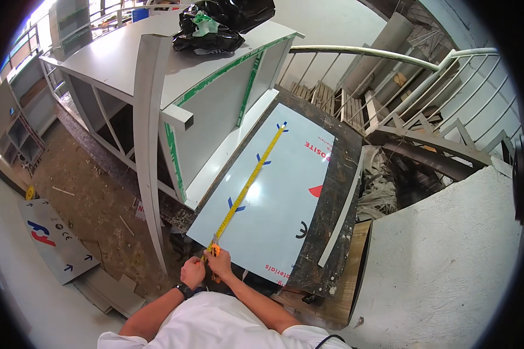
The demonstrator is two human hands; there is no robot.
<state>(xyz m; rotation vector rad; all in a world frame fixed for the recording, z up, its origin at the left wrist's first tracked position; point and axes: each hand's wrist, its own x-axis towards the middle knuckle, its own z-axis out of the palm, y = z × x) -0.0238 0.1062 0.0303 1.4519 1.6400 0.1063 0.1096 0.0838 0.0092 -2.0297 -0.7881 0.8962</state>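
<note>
Yellow measuring tape (248, 186) was pinched by the curled left hand (193, 272), an orange tool (215, 250) gripped in the closed right hand (219, 264). Beyond, on a dark table (332, 195), the pale sheet (271, 200) was spanned nearly to its far edge; measuring seemed under way, no cut visible, the reading apparently unfinished.

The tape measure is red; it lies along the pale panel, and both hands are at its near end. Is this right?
Only the colour is wrong: the head view shows a yellow tape measure, not red. It lies along the pale panel, with the left hand and right hand at its near end.
</note>
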